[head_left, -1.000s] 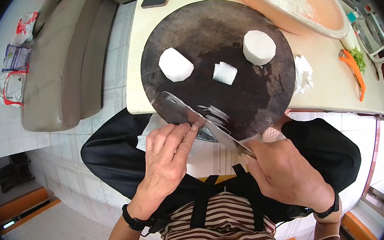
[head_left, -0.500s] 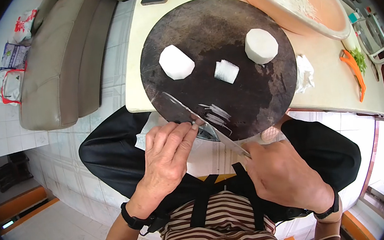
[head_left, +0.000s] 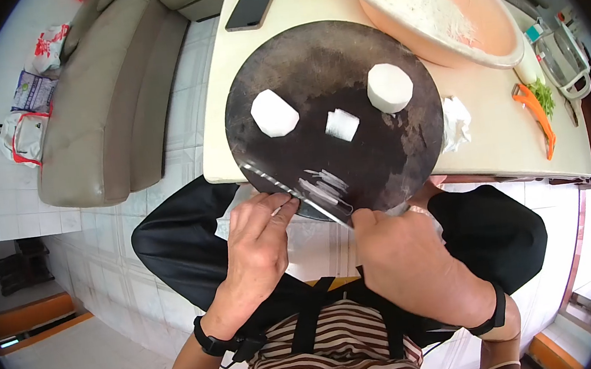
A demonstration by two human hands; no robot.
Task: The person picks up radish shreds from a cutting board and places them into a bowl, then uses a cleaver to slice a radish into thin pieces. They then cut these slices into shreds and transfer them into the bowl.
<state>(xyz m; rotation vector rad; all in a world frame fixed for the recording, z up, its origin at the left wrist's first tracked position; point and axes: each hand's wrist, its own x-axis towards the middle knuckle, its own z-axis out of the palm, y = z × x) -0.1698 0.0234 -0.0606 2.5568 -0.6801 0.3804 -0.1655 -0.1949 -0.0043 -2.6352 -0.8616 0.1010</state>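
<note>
My right hand [head_left: 403, 249] is wrapped round the handle end of a knife [head_left: 304, 199], whose blade lies slantwise over the near left edge of a round dark cutting board [head_left: 338, 43]. At the blade's side, the fingers of my left hand [head_left: 256, 239] are pressed together, and what they hold is too small to name. White shreds [head_left: 324, 186] lie just beyond the blade. Farther up the board are a white chunk [head_left: 274, 113] at left, a small stack of white slices [head_left: 342, 125] in the middle and a thick round white piece [head_left: 390, 88] at right.
On the pale table [head_left: 222, 142] are a phone [head_left: 252, 7], a peach basin [head_left: 502, 26] of white shreds, crumpled white paper [head_left: 455, 124], an orange peeler [head_left: 536, 119] and green leaves [head_left: 542, 95]. A grey sofa [head_left: 91, 127] stands at left.
The view has shifted, showing more of the table's far side. The knife now lies flatter along the board's near edge, and my right hand is a little further left.
</note>
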